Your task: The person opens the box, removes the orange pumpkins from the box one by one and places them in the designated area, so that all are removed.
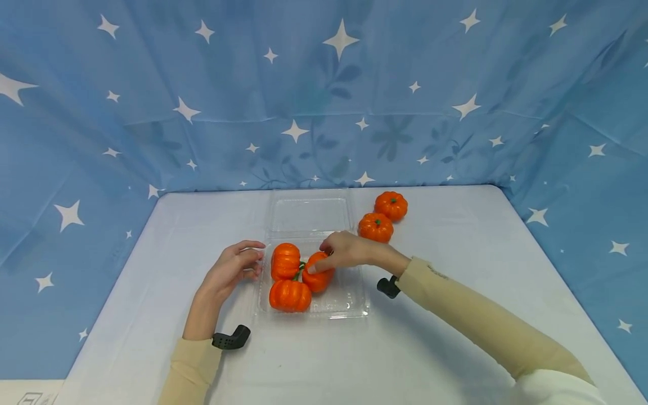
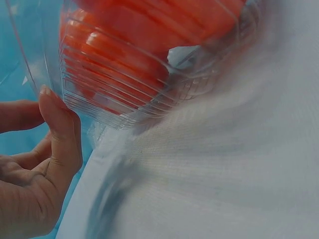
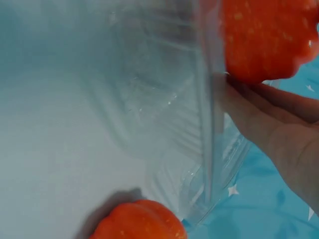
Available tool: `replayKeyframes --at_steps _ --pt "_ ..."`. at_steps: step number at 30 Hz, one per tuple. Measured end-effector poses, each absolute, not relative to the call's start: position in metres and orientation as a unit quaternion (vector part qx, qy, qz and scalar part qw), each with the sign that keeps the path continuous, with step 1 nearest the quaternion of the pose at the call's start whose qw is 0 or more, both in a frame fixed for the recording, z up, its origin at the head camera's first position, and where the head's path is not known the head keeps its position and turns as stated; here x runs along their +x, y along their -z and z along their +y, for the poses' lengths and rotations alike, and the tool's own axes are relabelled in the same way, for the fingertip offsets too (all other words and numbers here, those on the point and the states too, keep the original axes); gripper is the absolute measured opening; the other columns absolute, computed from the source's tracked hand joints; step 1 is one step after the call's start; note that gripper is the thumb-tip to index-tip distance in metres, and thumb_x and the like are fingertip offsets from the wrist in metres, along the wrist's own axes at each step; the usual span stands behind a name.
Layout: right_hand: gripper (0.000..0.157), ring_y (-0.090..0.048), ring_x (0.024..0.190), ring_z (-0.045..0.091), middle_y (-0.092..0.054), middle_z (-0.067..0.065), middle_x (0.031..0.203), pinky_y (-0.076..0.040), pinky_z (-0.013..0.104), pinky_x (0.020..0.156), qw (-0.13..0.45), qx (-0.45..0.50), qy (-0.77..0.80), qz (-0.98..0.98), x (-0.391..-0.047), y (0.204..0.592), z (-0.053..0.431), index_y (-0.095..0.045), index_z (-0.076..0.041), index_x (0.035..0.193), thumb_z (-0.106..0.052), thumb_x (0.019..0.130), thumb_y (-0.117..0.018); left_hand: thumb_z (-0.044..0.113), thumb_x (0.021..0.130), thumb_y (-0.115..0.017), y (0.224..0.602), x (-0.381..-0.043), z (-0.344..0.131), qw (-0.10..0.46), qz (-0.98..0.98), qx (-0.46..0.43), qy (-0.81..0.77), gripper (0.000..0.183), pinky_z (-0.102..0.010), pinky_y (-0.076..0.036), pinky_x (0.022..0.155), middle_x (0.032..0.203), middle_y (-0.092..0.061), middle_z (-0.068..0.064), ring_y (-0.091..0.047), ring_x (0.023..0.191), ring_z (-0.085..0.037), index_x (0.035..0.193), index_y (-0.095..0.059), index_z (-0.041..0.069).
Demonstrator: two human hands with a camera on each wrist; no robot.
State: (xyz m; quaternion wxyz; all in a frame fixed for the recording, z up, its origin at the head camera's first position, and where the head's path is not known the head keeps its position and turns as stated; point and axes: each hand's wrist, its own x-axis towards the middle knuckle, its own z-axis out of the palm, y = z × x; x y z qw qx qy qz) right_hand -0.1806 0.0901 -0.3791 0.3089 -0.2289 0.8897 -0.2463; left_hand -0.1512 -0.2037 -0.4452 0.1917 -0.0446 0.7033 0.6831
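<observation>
A clear plastic clamshell box (image 1: 349, 292) holds orange toy pumpkins. One upper-left pumpkin (image 1: 286, 260) lies on its side, and a lower pumpkin (image 1: 290, 296) sits in front of it, green stems turned inward. My right hand (image 1: 349, 250) grips a third pumpkin (image 1: 319, 278) beside them, thumb on its near side and fingers over the far side. In the right wrist view, that hand (image 3: 279, 124) reaches past the box wall under the pumpkin (image 3: 269, 40). My left hand (image 1: 235, 267) is loosely bent at the box's left side, a fingertip (image 2: 47, 94) right at the rim.
Two more pumpkins, a rear one (image 1: 391, 206) and a nearer one (image 1: 376, 227), stand right of the open lid (image 1: 311, 214), which lies back on the white table (image 1: 435, 349). A blue star-patterned cloth (image 1: 324, 112) hangs behind and along both sides.
</observation>
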Motion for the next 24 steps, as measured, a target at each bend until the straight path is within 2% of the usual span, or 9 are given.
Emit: replayKeyframes --at_steps 4,9,16,20,24 --pt "0.062 -0.061 0.100 0.018 -0.070 -0.002 0.103 -0.054 0.034 0.089 0.321 -0.229 0.249 0.885 -0.178 0.381 0.095 -0.070 -0.005 0.125 -0.051 0.084 -0.080 0.011 0.103 -0.052 0.445 -0.151 -0.204 0.195 0.706 -0.042 -0.680 0.040 -0.025 -0.054 0.065 0.087 -0.061 -0.004 -0.057 0.067 -0.014 0.139 -0.047 -0.008" --pt "0.062 -0.060 0.100 0.018 -0.068 -0.003 0.104 -0.052 0.032 0.088 0.328 -0.232 0.249 0.881 -0.173 0.383 0.098 -0.069 -0.008 0.125 -0.048 0.081 -0.085 0.013 0.103 -0.053 0.445 -0.151 -0.205 0.198 0.708 -0.041 -0.677 0.041 -0.025 -0.055 0.066 0.085 -0.062 -0.003 -0.057 0.068 -0.015 0.139 -0.047 -0.007" --pt "0.077 -0.058 0.113 0.018 -0.066 0.002 0.125 -0.050 0.037 0.103 0.336 -0.236 0.238 0.880 -0.166 0.381 0.103 -0.060 -0.003 0.140 -0.043 0.079 -0.087 0.011 0.103 -0.051 0.445 -0.151 -0.204 0.198 0.706 -0.036 -0.679 0.040 -0.024 -0.054 0.065 0.083 -0.061 -0.003 -0.056 0.067 -0.014 0.138 -0.046 -0.008" --pt "0.082 -0.057 0.118 0.020 -0.064 0.004 0.131 -0.050 0.040 0.106 0.338 -0.230 0.232 0.883 -0.163 0.382 0.106 -0.056 -0.003 0.144 -0.040 0.079 -0.088 0.011 0.103 -0.051 0.445 -0.151 -0.204 0.196 0.708 -0.037 -0.678 0.040 -0.025 -0.054 0.066 0.084 -0.062 -0.003 -0.057 0.068 -0.014 0.138 -0.047 -0.008" --pt "0.082 -0.057 0.117 0.020 -0.064 0.003 0.129 -0.051 0.040 0.103 0.331 -0.234 0.228 0.885 -0.160 0.386 0.110 -0.055 -0.004 0.144 -0.035 0.077 -0.090 0.012 0.104 -0.051 0.446 -0.150 -0.205 0.197 0.708 -0.038 -0.677 0.040 -0.025 -0.054 0.066 0.085 -0.062 -0.003 -0.057 0.068 -0.014 0.138 -0.047 -0.007"
